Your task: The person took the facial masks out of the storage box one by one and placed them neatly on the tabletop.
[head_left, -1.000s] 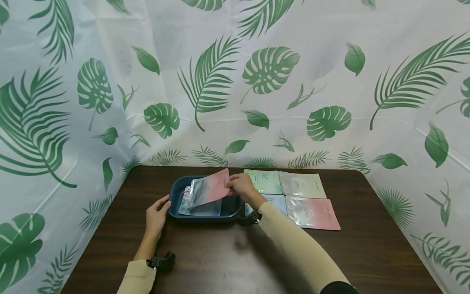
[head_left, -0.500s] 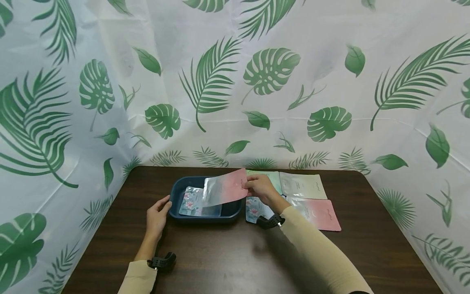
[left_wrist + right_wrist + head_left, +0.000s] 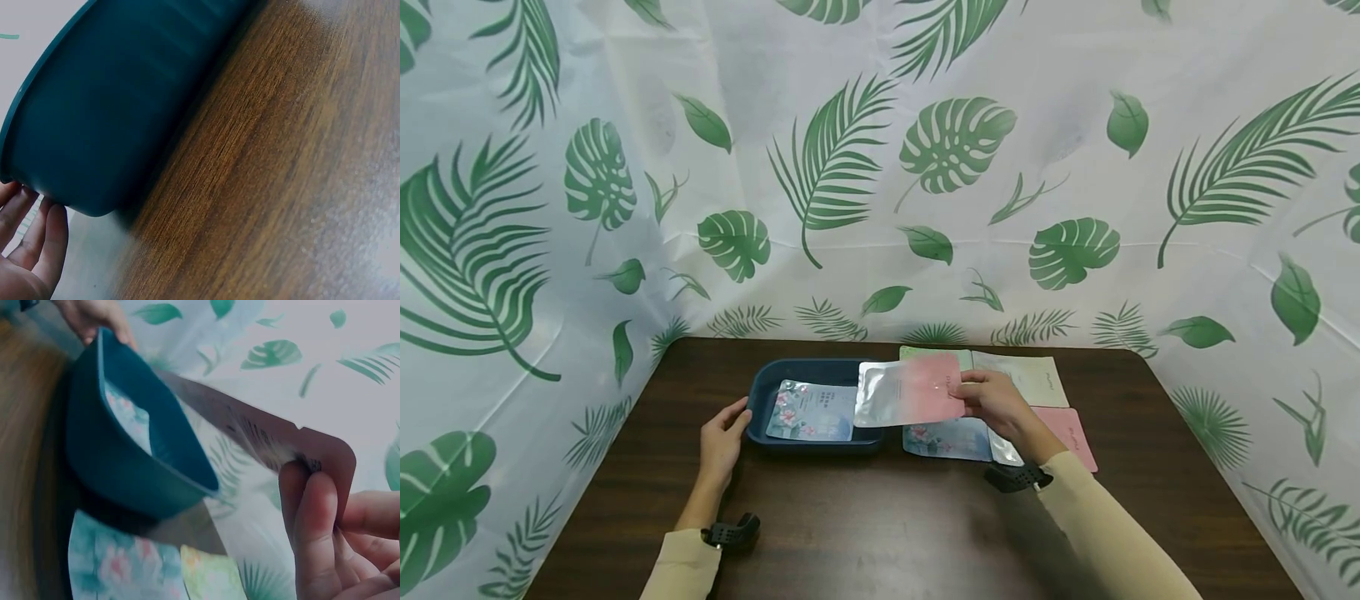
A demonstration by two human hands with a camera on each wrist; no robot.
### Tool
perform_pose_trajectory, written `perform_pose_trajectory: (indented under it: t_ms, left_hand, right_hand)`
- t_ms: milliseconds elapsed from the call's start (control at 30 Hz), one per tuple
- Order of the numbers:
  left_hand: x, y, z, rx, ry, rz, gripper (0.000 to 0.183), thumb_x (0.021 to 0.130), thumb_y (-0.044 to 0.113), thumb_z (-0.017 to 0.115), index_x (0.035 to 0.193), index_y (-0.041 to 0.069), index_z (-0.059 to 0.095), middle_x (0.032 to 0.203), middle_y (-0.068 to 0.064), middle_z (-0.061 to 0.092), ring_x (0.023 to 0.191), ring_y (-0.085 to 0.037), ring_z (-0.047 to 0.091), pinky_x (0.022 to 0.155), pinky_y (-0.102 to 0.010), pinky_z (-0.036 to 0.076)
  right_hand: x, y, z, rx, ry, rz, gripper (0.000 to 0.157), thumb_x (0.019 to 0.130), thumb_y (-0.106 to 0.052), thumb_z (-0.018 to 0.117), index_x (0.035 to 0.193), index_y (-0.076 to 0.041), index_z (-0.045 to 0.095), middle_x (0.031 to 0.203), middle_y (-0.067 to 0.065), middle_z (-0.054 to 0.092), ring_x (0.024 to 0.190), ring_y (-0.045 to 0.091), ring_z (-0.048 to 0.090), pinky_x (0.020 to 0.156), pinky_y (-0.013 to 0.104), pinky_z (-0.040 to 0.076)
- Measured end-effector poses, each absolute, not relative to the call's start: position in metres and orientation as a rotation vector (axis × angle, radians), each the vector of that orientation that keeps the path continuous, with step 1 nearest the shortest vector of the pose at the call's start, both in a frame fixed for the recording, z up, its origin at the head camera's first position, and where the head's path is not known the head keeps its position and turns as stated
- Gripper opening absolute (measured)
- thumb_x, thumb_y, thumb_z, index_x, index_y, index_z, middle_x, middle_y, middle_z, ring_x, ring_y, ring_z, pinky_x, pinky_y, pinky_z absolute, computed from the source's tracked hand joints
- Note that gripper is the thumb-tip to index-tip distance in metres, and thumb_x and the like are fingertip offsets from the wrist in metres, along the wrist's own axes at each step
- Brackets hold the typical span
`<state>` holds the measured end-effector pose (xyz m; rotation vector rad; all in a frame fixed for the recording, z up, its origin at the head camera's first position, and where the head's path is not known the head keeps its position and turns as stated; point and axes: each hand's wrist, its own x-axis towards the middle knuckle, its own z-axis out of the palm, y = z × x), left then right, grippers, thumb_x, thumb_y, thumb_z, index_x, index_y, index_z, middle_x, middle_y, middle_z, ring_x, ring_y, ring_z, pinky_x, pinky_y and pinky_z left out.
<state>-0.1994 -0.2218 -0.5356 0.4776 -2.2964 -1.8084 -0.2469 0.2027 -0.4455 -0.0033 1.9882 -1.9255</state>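
My right hand (image 3: 996, 404) pinches the right edge of a pink-and-silver sheet mask packet (image 3: 913, 390) between thumb and fingers. The packet hangs over the right end of a dark blue plastic basin (image 3: 775, 446) and over the packets beside it. In the right wrist view the packet (image 3: 262, 422) is seen nearly edge-on. Inside the basin lies a blue floral packet (image 3: 812, 411). My left hand (image 3: 722, 437) touches the basin's left end; in the left wrist view its fairly straight fingertips (image 3: 56, 215) rest against the outer wall below the rim.
Right of the basin, packets lie in two rows on the dark wooden table (image 3: 865, 533): a green one (image 3: 913, 352), a cream one (image 3: 1037, 379), a blue floral one (image 3: 951, 439) and a pink one (image 3: 1071, 433). A leaf-print sheet (image 3: 850, 292) hangs behind the table.
My right hand has carried the pink packet rightward from above the basin's middle, uncovering the blue floral packet inside. My left hand has stayed at the basin's left end.
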Motion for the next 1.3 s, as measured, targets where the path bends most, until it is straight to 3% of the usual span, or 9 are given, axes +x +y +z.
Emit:
perform_pose_trajectory:
  t_ms: [267,500,700,900,967,1100,1200,1300]
  left_hand:
    - [-0.199,-0.221,-0.538,0.475,-2.293,-1.819,0.039,0.099,0.022,0.056,0.135,0.005,0.057,0.142,-0.016,0.053,0.125,-0.022,0.047,0.075,-0.003,0.038]
    - [-0.202,-0.223,-0.537,0.458,-2.302,-1.799,0.038,0.099,0.021,0.056,0.134,0.007,0.058,0.14,-0.015,0.055,0.117,-0.017,0.05,0.074,-0.005,0.04]
    - [-0.205,-0.226,-0.537,0.453,-2.296,-1.77,0.038,0.099,0.023,0.056,0.134,0.007,0.058,0.137,-0.015,0.057,0.106,-0.011,0.051,0.074,-0.008,0.042]
    - [-0.203,-0.225,-0.538,0.48,-2.299,-1.813,0.038,0.099,0.022,0.056,0.135,0.008,0.058,0.142,-0.013,0.055,0.123,-0.019,0.048,0.076,-0.005,0.04]
    - [-0.203,-0.225,-0.539,0.485,-2.313,-1.817,0.039,0.1,0.023,0.055,0.136,0.009,0.057,0.144,-0.013,0.053,0.13,-0.021,0.045,0.084,-0.01,0.042]
    - [-0.202,-0.224,-0.539,0.496,-2.315,-1.827,0.039,0.1,0.024,0.055,0.136,0.008,0.057,0.145,-0.013,0.052,0.135,-0.023,0.042,0.101,-0.031,0.042]
    - [-0.202,-0.224,-0.54,0.489,-2.299,-1.832,0.039,0.1,0.023,0.055,0.135,0.008,0.057,0.144,-0.013,0.052,0.134,-0.023,0.043,0.096,-0.022,0.044]
    - [-0.202,-0.224,-0.539,0.487,-2.292,-1.827,0.039,0.1,0.023,0.055,0.135,0.008,0.057,0.143,-0.013,0.053,0.131,-0.022,0.045,0.081,-0.005,0.04]
  right_hand:
    - [-0.22,0.251,-0.458,0.094,1.885,-1.955,0.014,0.094,-0.006,0.061,0.107,-0.005,0.061,0.085,-0.003,0.067,0.071,0.008,0.064,0.067,0.023,0.055]
    - [-0.196,0.273,-0.475,0.116,1.883,-1.911,0.011,0.094,-0.01,0.062,0.102,-0.013,0.069,0.085,-0.006,0.07,0.071,0.008,0.062,0.067,0.021,0.053]
    - [-0.181,0.275,-0.486,0.113,1.949,-1.846,0.015,0.094,-0.013,0.063,0.106,-0.008,0.07,0.083,-0.007,0.068,0.071,0.009,0.061,0.067,0.022,0.053]
    - [-0.171,0.27,-0.499,0.126,1.922,-1.82,0.016,0.093,-0.011,0.063,0.106,-0.006,0.068,0.083,-0.005,0.069,0.072,0.009,0.064,0.069,0.024,0.056]
    - [-0.168,0.269,-0.504,0.118,1.896,-1.823,0.014,0.093,-0.01,0.063,0.105,-0.006,0.068,0.083,-0.006,0.069,0.072,0.009,0.064,0.069,0.025,0.056]
    - [-0.162,0.269,-0.513,0.117,1.854,-1.826,0.01,0.092,-0.01,0.063,0.1,-0.01,0.069,0.082,-0.007,0.068,0.072,0.008,0.062,0.068,0.025,0.055]
    - [-0.159,0.269,-0.519,0.123,1.857,-1.819,0.01,0.092,-0.009,0.063,0.098,-0.012,0.069,0.081,-0.007,0.067,0.071,0.008,0.061,0.067,0.025,0.055]
    - [-0.158,0.268,-0.524,0.115,1.885,-1.802,0.01,0.091,-0.008,0.063,0.099,-0.008,0.069,0.079,-0.007,0.066,0.069,0.008,0.061,0.065,0.026,0.054]
